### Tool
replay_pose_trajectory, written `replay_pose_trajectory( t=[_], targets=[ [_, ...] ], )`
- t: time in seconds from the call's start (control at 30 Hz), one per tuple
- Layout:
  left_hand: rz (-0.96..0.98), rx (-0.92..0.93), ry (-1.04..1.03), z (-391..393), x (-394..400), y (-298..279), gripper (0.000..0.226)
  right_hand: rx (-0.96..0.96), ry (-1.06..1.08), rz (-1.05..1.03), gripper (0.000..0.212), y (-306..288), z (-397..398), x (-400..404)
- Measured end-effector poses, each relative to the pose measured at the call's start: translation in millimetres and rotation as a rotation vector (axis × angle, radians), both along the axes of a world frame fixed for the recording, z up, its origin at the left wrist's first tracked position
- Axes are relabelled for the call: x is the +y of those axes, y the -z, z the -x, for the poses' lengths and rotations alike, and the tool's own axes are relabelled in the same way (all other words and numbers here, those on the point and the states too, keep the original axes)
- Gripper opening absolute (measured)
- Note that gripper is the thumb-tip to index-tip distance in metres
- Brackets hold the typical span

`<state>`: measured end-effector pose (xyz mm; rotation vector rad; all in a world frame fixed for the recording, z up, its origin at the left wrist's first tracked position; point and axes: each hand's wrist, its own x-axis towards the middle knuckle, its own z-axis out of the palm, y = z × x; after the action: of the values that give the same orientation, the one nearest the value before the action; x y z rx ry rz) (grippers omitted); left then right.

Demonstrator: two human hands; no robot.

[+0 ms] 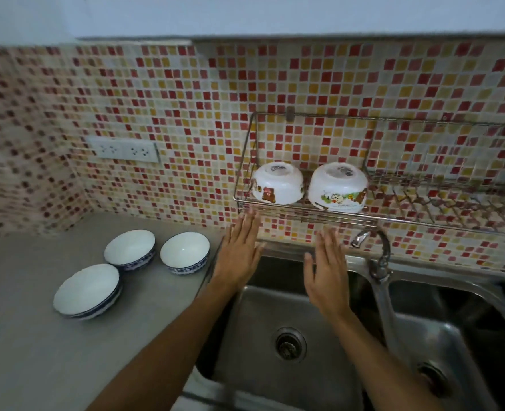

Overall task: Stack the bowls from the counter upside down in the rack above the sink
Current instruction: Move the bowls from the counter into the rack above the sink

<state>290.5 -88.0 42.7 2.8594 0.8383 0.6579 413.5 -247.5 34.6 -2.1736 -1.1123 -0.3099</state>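
Note:
Two white bowls with cartoon prints sit upside down in the wire rack [304, 207] on the tiled wall: a left bowl [277, 182] and a right bowl [337, 186]. On the grey counter [22, 336] stand three white bowls with blue patterned rims, right way up: a back one [129, 247], a right one [184, 253] and a front one [86, 290]. My left hand [239, 253] and my right hand [328, 271] are both flat with fingers apart, held just below the rack over the sink, holding nothing.
A double steel sink [289, 321] lies under my arms, with a tap [375, 256] at its back between the basins. The rack's right part [453, 200] has plate slots. A white socket strip [123, 149] is on the wall to the left.

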Motion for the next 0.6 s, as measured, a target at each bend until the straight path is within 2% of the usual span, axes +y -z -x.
replay_pose_trajectory(
  t=[0.2, 0.3, 0.47, 0.6],
  targets=[
    [0.212, 0.086, -0.335, 127.4, 33.3, 55.0, 0.072, 0.34, -0.345, 0.241, 0.05, 51.0, 82.0, 55.4],
    [0.273, 0.037, -0.51, 196.8, 46.3, 70.7, 0.07, 0.417, -0.484, 0.398, 0.045, 66.9, 124.5, 90.2],
    [0.338, -0.038, -0.697, 293.3, 70.0, 79.9, 0.062, 0.538, -0.557, 0.536, 0.044, 80.5, 202.5, 152.7],
    [0.405, -0.113, -0.783, 345.6, 104.8, 83.8, 0.061, 0.629, -0.554, 0.541, 0.048, 77.6, 252.4, 199.5]
  ],
)
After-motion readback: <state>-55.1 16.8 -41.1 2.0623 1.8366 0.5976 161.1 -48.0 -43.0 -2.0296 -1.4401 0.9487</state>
